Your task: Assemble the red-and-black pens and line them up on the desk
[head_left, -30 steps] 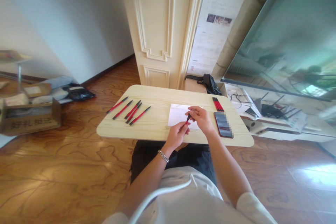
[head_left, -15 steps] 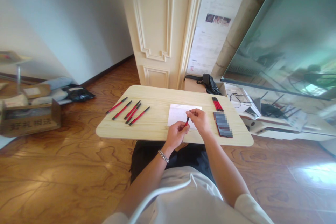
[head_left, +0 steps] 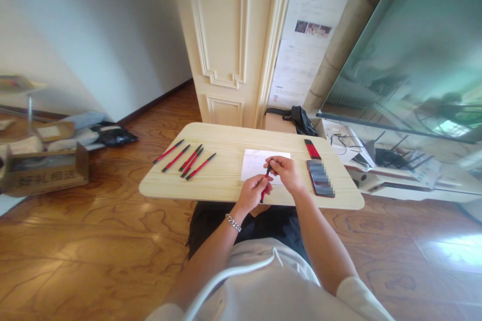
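Observation:
Both hands hold one red and black pen (head_left: 265,183) over the near edge of a white sheet of paper (head_left: 259,162). My left hand (head_left: 253,192) is closed around the pen's red lower barrel. My right hand (head_left: 286,173) pinches its black upper end. Several more red and black pens (head_left: 184,156) lie spread out on the left part of the light wooden table (head_left: 222,180). A tight bunch of the same pens (head_left: 312,149) lies at the far right, behind a dark phone (head_left: 320,177).
A cream panelled door and pillar stand behind the table. A black bag (head_left: 299,119) sits at its base. A cardboard box (head_left: 45,168) and clutter lie on the wood floor at left. A low white shelf with a router and cables (head_left: 387,160) stands at right.
The pen shows more of its red barrel below my left hand than before. Both hands stay over the paper's near edge, shifting only slightly.

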The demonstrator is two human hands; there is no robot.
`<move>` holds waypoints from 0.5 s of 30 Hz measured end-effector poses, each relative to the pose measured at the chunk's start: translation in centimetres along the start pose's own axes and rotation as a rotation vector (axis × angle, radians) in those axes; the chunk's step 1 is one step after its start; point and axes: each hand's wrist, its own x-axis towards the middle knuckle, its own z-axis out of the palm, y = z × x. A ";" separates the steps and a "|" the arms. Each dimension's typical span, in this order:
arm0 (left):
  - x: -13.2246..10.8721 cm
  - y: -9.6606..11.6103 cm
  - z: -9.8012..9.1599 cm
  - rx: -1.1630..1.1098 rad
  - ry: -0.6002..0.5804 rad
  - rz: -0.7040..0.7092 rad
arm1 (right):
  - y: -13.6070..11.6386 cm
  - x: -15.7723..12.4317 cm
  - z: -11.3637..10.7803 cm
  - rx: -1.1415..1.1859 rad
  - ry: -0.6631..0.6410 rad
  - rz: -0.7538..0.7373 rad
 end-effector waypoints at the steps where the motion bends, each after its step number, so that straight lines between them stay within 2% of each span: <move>1: 0.0 0.0 0.0 -0.001 -0.005 -0.002 | 0.0 0.0 -0.1 0.004 -0.015 -0.002; 5: 0.0 0.3 -0.1 0.013 -0.022 0.004 | 0.1 0.1 -0.1 0.001 -0.045 -0.009; 7: 0.0 0.4 0.0 0.033 -0.001 0.005 | 0.4 0.0 0.0 -0.028 0.004 -0.004; 12: 0.0 0.5 0.2 0.086 0.051 -0.024 | 1.1 -0.5 0.5 -0.106 0.229 0.016; 15: 0.0 0.5 0.2 0.095 0.036 -0.027 | 0.8 -0.9 0.6 -0.074 0.218 0.029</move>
